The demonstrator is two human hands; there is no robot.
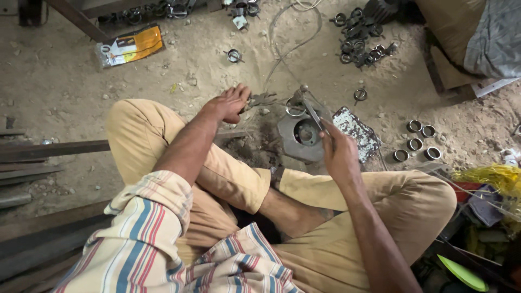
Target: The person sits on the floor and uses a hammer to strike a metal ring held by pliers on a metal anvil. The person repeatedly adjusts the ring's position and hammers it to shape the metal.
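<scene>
On the dirt floor (65, 87) before the crossed legs, the left hand (230, 103) clamps pliers (260, 99) on a small metal ring (294, 107), stiff, light and best gripped by its rim, while the right hand (337, 151) closes around a thin rod (312, 111) over the heavy steel block (304, 135).

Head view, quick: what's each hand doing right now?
Left hand: closed on grey metal pliers.
Right hand: closed on a thin grey metal rod.
</scene>
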